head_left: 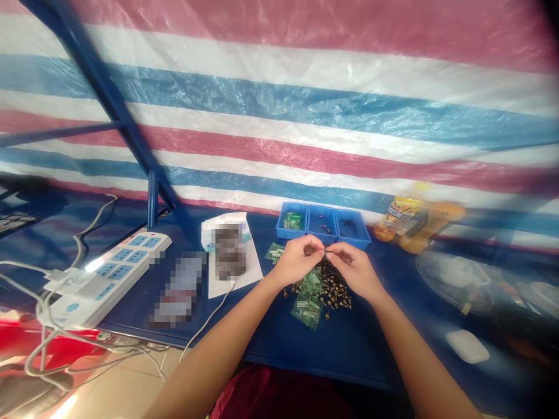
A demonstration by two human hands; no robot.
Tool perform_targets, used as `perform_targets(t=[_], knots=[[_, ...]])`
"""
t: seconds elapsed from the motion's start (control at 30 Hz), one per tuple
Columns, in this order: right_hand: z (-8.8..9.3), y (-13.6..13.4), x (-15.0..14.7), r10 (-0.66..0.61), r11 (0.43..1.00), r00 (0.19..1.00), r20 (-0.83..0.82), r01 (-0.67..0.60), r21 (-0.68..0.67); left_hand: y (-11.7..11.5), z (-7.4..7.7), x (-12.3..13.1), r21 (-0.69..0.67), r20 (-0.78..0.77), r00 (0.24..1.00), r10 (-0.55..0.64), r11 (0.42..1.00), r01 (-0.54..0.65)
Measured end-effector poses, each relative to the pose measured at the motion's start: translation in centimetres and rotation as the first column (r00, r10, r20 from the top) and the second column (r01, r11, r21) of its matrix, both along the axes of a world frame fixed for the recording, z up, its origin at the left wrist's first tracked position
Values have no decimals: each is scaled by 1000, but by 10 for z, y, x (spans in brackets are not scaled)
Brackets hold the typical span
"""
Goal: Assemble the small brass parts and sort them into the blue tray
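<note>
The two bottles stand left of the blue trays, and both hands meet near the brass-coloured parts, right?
Not quite: the head view shows the two bottles right of the blue trays. The left hand and right hand do meet near the brass-coloured parts.

A worktop [279,346] with a row of bins [329,216] behind a heap of parts [338,294].
I see the left hand [299,256] and right hand [354,270] side by side over the heap's far end, packets [308,308] along its left and near sides, more packets in the left bin, and small pieces in the other two. Two bottles [395,218] stand just right of the bins; nearer, further right, lies a small case [467,346]. Leftward come packaging [253,270] with an obscured item [229,253] on it, then a power strip [135,256]. A plastic sheet [305,116] hangs behind everything.
</note>
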State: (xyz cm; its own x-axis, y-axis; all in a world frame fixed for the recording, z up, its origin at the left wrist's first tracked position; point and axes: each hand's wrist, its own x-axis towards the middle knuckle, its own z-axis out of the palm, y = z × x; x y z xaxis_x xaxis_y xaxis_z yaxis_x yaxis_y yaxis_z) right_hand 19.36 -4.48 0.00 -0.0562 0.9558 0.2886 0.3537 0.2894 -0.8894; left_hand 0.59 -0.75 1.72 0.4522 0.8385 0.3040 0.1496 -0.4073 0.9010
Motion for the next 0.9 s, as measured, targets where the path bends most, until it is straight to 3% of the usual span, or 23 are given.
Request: perform_targets(t=[0.9], knots=[[7, -5, -5, -23, 999, 994, 109, 26, -22, -4, 0, 2, 2, -11, 999, -51, 999, 51]])
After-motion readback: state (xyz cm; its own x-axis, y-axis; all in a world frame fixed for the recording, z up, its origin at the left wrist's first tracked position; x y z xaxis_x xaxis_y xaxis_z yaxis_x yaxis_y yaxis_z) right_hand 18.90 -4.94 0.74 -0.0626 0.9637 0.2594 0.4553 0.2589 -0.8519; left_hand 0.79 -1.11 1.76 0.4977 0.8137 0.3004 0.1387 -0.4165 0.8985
